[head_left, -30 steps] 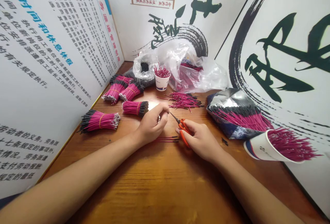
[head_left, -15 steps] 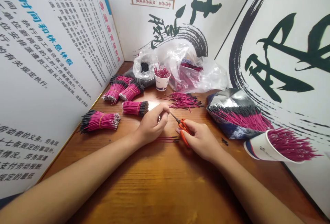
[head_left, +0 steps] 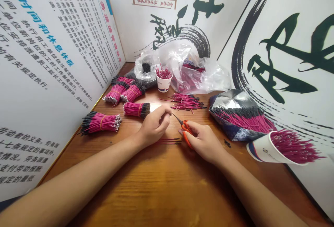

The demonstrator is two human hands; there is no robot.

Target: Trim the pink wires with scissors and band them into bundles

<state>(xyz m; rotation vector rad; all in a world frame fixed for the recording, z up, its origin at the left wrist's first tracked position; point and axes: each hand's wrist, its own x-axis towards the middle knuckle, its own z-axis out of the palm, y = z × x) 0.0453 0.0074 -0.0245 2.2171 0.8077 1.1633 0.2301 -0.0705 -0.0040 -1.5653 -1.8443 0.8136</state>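
- The left hand (head_left: 153, 126) rests on the surface (head_left: 161, 185), its grip pinched narrow at the fingertips. What it pinches is too small to make out.
- The right hand (head_left: 205, 141) is closed round the orange handles of the scissors (head_left: 185, 129), with the blades pointing at the left fingertips.
- A few loose wires (head_left: 169, 140) lie between the hands.
- They look thin, light and bendy, and probably handle best pinched close to the end.
- Banded bundles (head_left: 101, 122) lie to the left.
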